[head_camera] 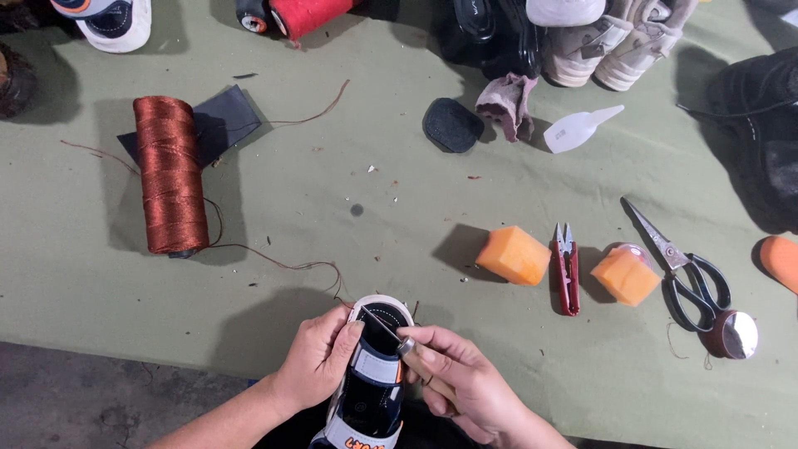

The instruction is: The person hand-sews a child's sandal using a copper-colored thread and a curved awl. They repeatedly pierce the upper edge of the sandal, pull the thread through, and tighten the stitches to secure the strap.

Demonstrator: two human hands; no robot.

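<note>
- While gripped at the lower middle of the view, at the near edge of the green table cover: a shoe, dark with a white toe rim, toe pointing away from the body.
- Left hand: wrapped around the shoe's left side, fingers closed on it, thumb near the toe.
- Right hand: fingers pinched together on a thin awl with a metal ferrule, its point laid across the toe of the shoe.
- Reddish-brown thread: trailing loosely over the cloth from the spool toward the shoe's toe; whether attached to the tool cannot be told.
- Large spool of reddish-brown cord: lying on its side, well to the left and beyond the hands, partly over a dark fabric patch.
- Right of the hands, in a row: an orange block, red thread snips just beside it, a second orange block, then black-handled scissors with a round metal piece at the handles.
- Farther back: an oval dark patch, a crumpled rag touching it, a small white squeeze bottle lying on its side.
- Along the far edge: a red spool, pale sneakers, black shoes, a white sneaker at the far left corner.
</note>
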